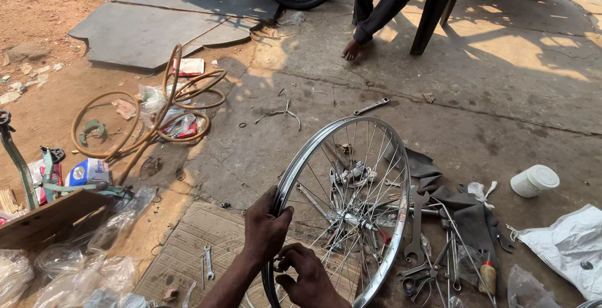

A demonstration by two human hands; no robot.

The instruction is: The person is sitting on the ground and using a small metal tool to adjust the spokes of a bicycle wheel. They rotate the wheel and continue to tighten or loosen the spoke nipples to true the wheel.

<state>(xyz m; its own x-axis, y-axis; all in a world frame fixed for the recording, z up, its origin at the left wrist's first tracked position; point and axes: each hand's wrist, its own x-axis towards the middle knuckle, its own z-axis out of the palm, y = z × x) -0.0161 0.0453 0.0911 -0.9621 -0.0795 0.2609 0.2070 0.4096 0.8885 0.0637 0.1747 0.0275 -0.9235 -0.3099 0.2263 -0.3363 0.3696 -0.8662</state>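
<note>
Head camera looks down at your workspace on the ground. Far left, a worn wooden board (50, 220) lies among crumpled clear plastic bags (81, 264), with a small blue-and-white box (88, 171) just behind them. Further back, a coiled tan rubber hose (150, 113) loops over dirt and scraps. A flattened sheet of brown cardboard (188, 251) lies near your arms, two small steel spanners (207, 263) resting on it within reach.

Your left hand (266, 229) is clamped over the shiny steel bicycle wheel rim (342, 207), thumb on one side and fingers wrapped over the edge, seemingly to steady the wheel, which stands tilted on the concrete in front of you. Your right hand (310, 276) is curled tight just inside the rim among the thin wire spokes (367, 176); it seems to pinch something small there, but you cannot tell what.

Right of the wheel, a scatter of spanners and pliers (433, 251) lies on a dark grey rag (461, 207), close enough to grab. Beyond sit a white lidded plastic tub (534, 180) and a white plastic sack (567, 248). Up top, another person's hand (352, 49) hangs beside a dark chair leg (429, 19).
</note>
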